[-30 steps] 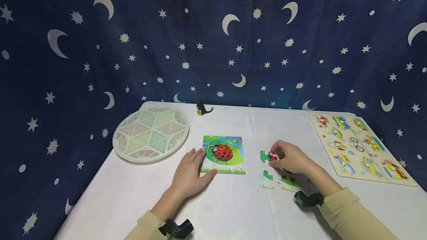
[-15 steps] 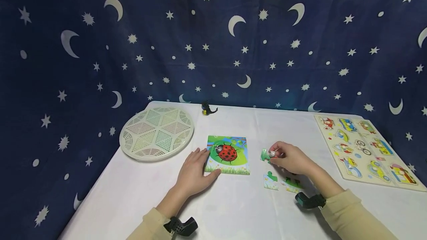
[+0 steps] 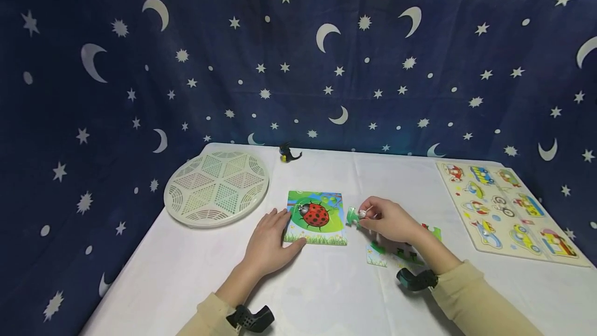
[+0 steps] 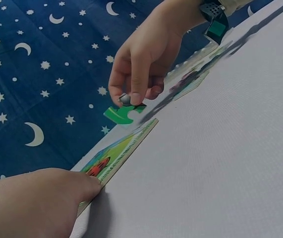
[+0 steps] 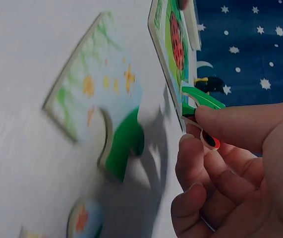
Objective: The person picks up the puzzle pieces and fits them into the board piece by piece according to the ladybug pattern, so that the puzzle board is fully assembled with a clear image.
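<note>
A square ladybug puzzle board [image 3: 316,217] lies on the white table. My left hand [image 3: 268,242] rests at its left side, fingers loosely straight and the thumb at the near edge. My right hand [image 3: 389,219] pinches a green jigsaw piece [image 3: 352,215] with a bit of ladybug on it, held in the air just right of the board. In the right wrist view the thumb covers part of that piece [image 5: 203,98]. Below the right hand lies a loose corner piece [image 3: 375,257] with grass and flowers; more loose pieces are partly hidden by the right arm.
A round patterned white lid or tray [image 3: 216,188] stands at the left. A small black and yellow figure [image 3: 289,153] is at the back. On the right lies a wooden vehicle puzzle board [image 3: 508,211]. A dark blue curtain [image 3: 298,66] hangs behind the table.
My right hand has lifted the green jigsaw piece from among the loose pieces and moved it left, close to the ladybug board. The left hand has stayed at the board's side.
</note>
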Demonstrator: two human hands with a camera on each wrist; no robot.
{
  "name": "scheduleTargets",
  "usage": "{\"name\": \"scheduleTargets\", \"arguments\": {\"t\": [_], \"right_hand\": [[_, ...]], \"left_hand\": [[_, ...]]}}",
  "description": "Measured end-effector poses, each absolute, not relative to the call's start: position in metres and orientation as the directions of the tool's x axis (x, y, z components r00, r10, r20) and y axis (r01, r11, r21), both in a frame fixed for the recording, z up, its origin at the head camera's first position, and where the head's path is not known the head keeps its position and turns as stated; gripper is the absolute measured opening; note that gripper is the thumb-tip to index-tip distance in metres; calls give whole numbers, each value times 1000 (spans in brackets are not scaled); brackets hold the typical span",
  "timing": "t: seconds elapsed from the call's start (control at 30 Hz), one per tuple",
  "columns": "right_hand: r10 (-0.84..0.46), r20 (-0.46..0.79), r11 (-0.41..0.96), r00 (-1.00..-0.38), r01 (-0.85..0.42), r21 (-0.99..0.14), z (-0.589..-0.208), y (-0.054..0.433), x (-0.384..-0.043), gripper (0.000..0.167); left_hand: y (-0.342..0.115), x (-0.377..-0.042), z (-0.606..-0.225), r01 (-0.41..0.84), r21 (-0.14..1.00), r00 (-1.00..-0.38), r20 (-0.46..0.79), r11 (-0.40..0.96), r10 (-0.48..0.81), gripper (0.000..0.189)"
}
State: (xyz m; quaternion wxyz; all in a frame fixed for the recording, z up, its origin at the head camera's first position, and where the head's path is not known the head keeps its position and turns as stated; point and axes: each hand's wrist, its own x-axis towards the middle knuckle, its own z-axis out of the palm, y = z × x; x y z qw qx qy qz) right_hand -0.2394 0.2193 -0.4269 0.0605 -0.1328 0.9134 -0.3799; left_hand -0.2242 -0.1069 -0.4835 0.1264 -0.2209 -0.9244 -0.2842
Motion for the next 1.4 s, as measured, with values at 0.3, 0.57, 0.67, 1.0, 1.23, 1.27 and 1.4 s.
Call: {"name": "scheduleTargets", "arguments": {"t": [0.3,0.57,0.67,1.0,1.23,1.27,1.4], "right_hand": [[-322,-39,628,-946,-183,-756,-432,191,-240,27],[-356,-13,647,-934,-236,-725,-437,161,-245,26],[-354,5,669,-935,-257,-697,-436,149,-247,27],[-307,58,793,-950,-289,-536,-432,116,-254,20],[-290,81,818,-954,-291,-495,-431,100,-260,16],[-288,82,821,-954,-290,-492,-431,99,-261,17],[-285,77,826,-955,-286,-485,-431,94,-263,19]], "left_hand": [[-107,-225,-486,479,473,-872,353,740,339,76],[-109,-223,-487,465,468,-880,340,752,332,75],[-110,-223,-487,460,471,-883,332,753,332,75],[-109,-224,-484,469,477,-878,346,744,331,75],[-107,-225,-483,465,472,-879,345,749,329,81],[-107,-225,-483,461,473,-882,341,751,326,81],[-107,-224,-482,447,457,-887,342,769,312,81]]}}
